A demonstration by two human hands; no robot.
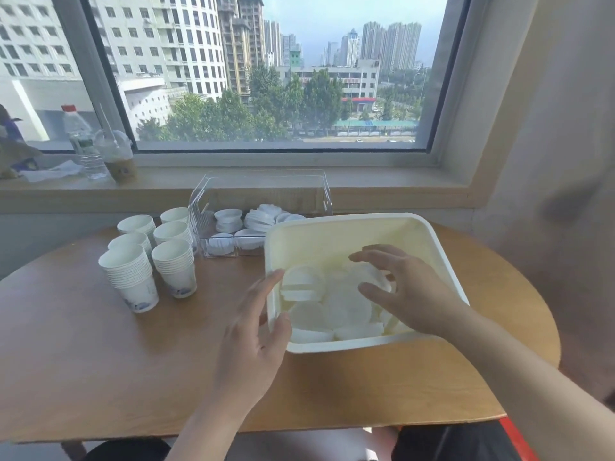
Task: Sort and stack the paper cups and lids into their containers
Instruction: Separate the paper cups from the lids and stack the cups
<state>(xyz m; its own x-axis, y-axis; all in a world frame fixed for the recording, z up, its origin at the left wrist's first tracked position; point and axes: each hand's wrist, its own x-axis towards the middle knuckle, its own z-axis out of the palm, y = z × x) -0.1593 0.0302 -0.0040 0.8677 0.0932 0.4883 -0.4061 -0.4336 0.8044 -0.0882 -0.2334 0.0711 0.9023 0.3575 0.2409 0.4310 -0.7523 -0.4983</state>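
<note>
Left grip (256, 331) and right grip (404, 287) open

Tub (332, 227) is sitting on table (100, 344) at centre; cup stacks (149, 254) are standing at its nine o'clock, clear bin (263, 191) at eleven o'clock, lids (332, 311) lying inside tub.

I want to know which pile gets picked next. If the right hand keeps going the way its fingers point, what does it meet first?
Most likely the loose white lids in the cream tub; the right hand hovers above them, fingers spread, though depth is unclear.
</note>
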